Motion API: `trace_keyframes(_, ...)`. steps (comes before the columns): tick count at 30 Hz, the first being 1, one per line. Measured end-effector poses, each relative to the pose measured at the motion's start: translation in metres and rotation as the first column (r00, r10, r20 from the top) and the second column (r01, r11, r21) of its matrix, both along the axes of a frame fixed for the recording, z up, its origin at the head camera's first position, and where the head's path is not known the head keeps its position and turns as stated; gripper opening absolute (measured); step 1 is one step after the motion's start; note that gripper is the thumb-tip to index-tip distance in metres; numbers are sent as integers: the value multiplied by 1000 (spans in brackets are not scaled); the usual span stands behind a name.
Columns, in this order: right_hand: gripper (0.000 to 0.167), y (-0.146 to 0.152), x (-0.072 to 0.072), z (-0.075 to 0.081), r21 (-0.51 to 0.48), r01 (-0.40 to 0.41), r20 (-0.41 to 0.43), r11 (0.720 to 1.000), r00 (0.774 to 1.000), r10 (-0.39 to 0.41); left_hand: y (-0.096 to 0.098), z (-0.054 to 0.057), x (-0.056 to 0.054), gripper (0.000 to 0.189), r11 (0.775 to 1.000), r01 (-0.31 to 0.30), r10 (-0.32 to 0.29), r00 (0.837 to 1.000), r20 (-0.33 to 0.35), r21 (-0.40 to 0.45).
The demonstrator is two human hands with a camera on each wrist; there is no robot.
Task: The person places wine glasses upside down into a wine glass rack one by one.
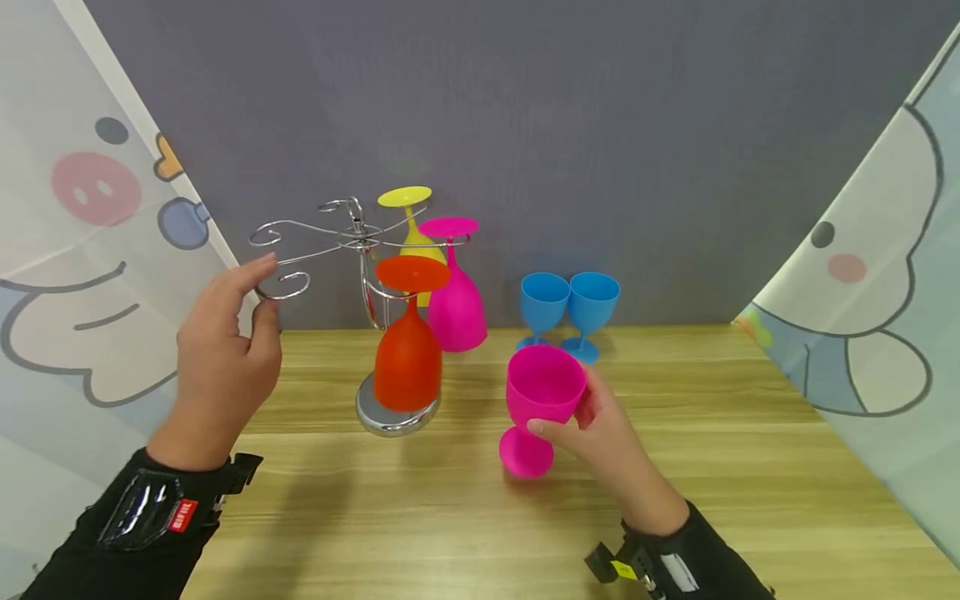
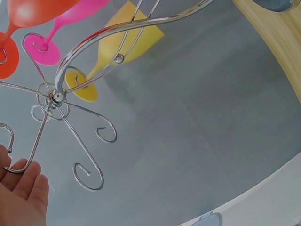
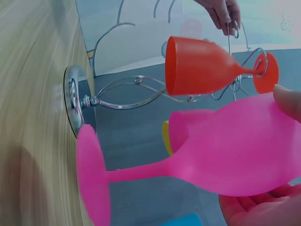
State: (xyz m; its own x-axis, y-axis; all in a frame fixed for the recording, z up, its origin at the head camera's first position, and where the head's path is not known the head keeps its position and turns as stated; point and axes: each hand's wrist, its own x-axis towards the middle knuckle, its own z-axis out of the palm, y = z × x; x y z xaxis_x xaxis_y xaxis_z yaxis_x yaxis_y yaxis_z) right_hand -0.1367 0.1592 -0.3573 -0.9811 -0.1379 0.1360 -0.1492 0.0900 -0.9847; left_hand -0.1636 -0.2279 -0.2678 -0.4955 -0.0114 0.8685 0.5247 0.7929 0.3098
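Note:
My left hand point(image 1: 228, 354) pinches one curled wire hook point(image 2: 33, 148) of a chrome stemware rack point(image 1: 390, 425), thumb and fingers at the hook's end. In my right hand point(image 1: 611, 442) is a pink plastic wine glass point(image 1: 546, 396), upright and gripped round its bowl; its foot point(image 3: 94, 183) is close over the tabletop. Upside down on the rack, by their feet, hang an orange wine glass point(image 1: 408, 367), a second pink wine glass point(image 1: 457, 308) and a yellow wine glass point(image 2: 124, 40). Other hooks point(image 2: 89, 176) on the left hand's side hold nothing.
Two blue wine glasses point(image 1: 544, 300) stand upright side by side behind my right hand, near the grey back panel point(image 1: 637, 150). Panels with cartoon animals point(image 1: 97, 250) flank the wooden table point(image 1: 712, 433) on both sides.

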Motion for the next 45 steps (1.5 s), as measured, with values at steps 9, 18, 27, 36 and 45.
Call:
trace_keyframes(9, 77, -1, 12, 2, 23, -77, -61, 997, 995, 78, 1, 0, 1, 41, 1000, 11, -11, 1000, -6, -9)
trace_keyframes(18, 78, -4, 20, -1, 11, -123, -61, 992, 990, 124, 4, 1, 5, 45, 1000, 22, -22, 1000, 8, -20)
trace_keyframes(27, 77, -12, 26, -2, -2, -163, -87, 987, 983, 162, 9, 0, 7, 34, 1000, 18, -18, 999, -29, -16)
trace_keyframes(36, 81, -16, 30, -2, -2, -173, -69, 985, 983, 173, 15, 1, 8, 24, 1000, 9, -10, 998, -63, -15)
trace_keyframes(45, 82, -15, 30, -2, -11, -194, -84, 981, 978, 193, 27, 0, 7, 17, 998, 64, -62, 987, -148, 9)
